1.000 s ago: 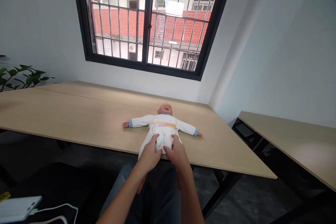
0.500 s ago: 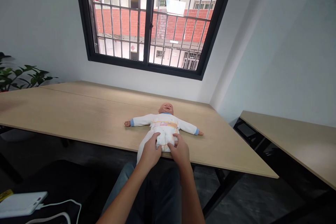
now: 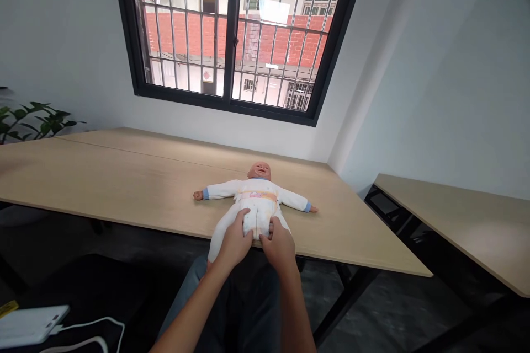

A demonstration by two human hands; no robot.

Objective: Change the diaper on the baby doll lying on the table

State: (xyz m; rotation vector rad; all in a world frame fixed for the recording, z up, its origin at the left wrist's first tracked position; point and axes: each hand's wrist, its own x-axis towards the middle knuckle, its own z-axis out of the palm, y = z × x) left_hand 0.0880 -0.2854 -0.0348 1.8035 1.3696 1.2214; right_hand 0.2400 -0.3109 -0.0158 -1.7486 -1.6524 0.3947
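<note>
A baby doll (image 3: pixel 255 196) in a white romper with blue cuffs lies on its back on the wooden table (image 3: pixel 124 187), arms spread, head toward the window. A diaper (image 3: pixel 257 215) is round its hips. My left hand (image 3: pixel 232 242) curls over the doll's left-side leg and the diaper's edge. My right hand (image 3: pixel 280 245) presses on the other side of the diaper, fingers bent against it. Both hands sit at the table's near edge, and the doll's legs hang over it.
A second wooden table (image 3: pixel 455 220) stands at the right, with a gap between. A barred window (image 3: pixel 232 33) fills the far wall. A green plant (image 3: pixel 28 121) is at the far left. A white device with a cable (image 3: pixel 33 324) lies lower left.
Both hands have slid a little toward me along the doll's hips and closed in on the lower diaper. The doll has hardly shifted.
</note>
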